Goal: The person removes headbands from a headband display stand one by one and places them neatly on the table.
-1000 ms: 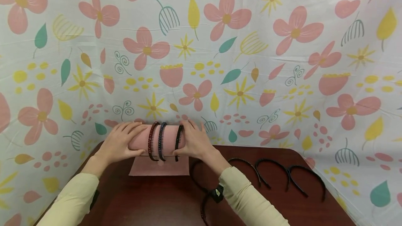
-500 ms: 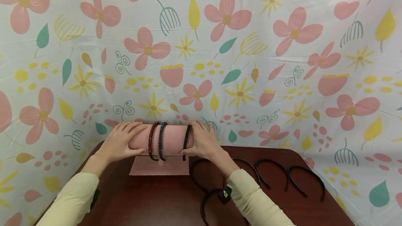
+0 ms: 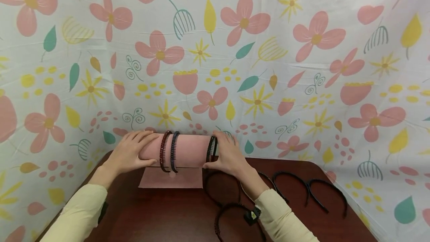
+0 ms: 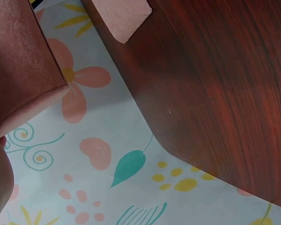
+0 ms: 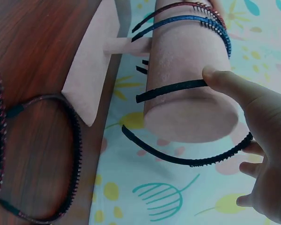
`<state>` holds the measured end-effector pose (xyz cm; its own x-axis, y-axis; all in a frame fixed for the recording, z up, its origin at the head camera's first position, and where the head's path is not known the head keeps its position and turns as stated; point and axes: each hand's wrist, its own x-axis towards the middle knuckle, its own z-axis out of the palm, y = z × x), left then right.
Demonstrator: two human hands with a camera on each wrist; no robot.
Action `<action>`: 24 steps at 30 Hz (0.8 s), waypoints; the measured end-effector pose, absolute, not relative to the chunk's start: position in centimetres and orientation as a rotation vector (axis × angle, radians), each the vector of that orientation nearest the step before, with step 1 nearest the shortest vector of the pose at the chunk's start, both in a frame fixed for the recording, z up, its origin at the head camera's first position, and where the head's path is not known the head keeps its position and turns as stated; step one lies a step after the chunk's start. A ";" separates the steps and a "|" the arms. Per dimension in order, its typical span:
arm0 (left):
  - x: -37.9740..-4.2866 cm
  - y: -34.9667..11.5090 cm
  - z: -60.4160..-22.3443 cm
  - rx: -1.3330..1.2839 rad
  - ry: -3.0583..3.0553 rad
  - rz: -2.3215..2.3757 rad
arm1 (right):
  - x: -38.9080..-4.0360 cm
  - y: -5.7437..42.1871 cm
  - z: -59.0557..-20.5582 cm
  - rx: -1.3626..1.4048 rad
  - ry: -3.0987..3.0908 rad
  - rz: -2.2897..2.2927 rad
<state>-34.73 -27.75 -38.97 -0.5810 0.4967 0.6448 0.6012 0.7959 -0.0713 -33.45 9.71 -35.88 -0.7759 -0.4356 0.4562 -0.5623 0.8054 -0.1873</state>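
Observation:
A pink cushioned headband holder (image 3: 191, 150), a horizontal roll on a flat base, stands at the table's back. My left hand (image 3: 128, 154) grips its left end, thumb in front, fingers over the top. A dark red toothed headband (image 3: 162, 152) and a blue one (image 3: 173, 152) sit side by side on the roll's left half. At the right end my right hand (image 3: 231, 156) holds a black toothed headband (image 3: 209, 149). In the right wrist view, the thumb presses one arm of this black headband (image 5: 175, 89) against the roll; the other arm curves past its end face.
Several more headbands lie on the dark brown table (image 3: 161, 216): a red-beaded one (image 3: 217, 222) in front, black ones (image 3: 291, 173) to the right. A flower-patterned cloth (image 3: 215, 66) hangs close behind the holder and past the table's edges.
My right hand has slid rightwards along the roll with the black headband, from between the blue one and the end to the very end. The left hand keeps its grip in place.

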 end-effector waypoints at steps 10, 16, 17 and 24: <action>-34.8 -27.9 -39.2 -0.809 -2.292 -0.186 | -32.1 12.0 -37.0 0.759 -2.576 0.409; -34.8 -27.9 -39.1 -0.816 -2.273 -0.190 | -31.1 13.3 -37.5 0.751 -2.572 0.398; -34.8 -27.9 -39.1 -0.818 -2.271 -0.188 | -30.9 13.6 -37.6 0.748 -2.576 0.399; -34.9 -27.7 -39.2 -0.828 -2.259 -0.183 | -29.7 15.2 -38.2 0.751 -2.600 0.390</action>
